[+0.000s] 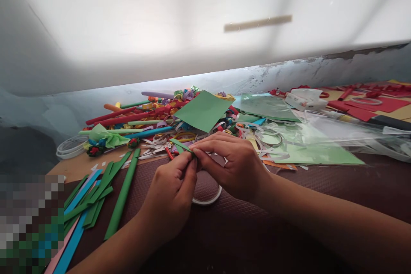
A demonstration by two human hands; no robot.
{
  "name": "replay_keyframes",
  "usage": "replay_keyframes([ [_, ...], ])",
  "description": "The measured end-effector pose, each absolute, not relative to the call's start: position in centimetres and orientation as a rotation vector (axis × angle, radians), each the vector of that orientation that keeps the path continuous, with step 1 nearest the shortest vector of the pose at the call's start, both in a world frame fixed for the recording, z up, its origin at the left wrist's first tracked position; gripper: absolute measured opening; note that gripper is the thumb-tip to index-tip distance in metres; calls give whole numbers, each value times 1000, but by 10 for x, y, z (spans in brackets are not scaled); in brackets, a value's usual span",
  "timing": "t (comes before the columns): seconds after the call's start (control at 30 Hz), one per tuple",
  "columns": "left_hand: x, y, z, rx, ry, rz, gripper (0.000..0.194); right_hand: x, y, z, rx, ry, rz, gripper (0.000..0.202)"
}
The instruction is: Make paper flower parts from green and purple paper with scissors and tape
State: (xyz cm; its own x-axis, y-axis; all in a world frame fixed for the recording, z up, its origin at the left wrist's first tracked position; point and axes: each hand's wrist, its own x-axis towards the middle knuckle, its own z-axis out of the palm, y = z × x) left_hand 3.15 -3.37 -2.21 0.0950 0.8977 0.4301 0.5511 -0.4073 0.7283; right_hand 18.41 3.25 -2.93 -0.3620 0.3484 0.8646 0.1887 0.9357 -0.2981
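Observation:
A narrow green paper strip [180, 145] is pinched between my two hands at the middle of the view, its upper end sticking out to the left. My left hand [175, 184] grips it from below with thumb and fingers closed. From the right, my right hand [233, 160] pinches the same strip at its near end, partly hiding it. Below the hands a white tape ring [208, 202] lies on the dark table. A square green paper sheet [207, 111] rests on the pile just beyond my fingers.
Left of my hands lie a rolled green paper tube [123, 195] and several green strips [101, 192] and blue strips [75, 239]. Behind is a heap of coloured paper sticks [128, 115]. Light green sheets [324, 150], clear plastic [340, 124] and red paper [385, 105] spread to the right.

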Motion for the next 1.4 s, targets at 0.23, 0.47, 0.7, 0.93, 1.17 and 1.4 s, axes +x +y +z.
replay_keyframes([
  [0.23, 29, -31, -26, 1900, 1354, 1241, 24, 184, 33, -28, -383, -1920, 187, 10],
  [0.47, 28, -29, -27, 1719, 1171, 1339, 25, 184, 36, -31, -267, -1906, 104, 13],
  [0.7, 25, -25, -35, 1511, 975, 1412, 23, 188, 43, -30, -187, -2021, -306, 18],
  [0.93, 28, -28, -25, 1728, 1302, 1373, 30, 185, 38, -31, -233, -1908, 94, 18],
  [1.17, 30, -33, -20, 2062, 1555, 1203, 30, 190, 36, -30, -326, -2045, 2, 19],
  [1.4, 29, -34, -18, 2171, 1646, 1126, 29, 190, 35, -28, -340, -2084, -28, 20],
])
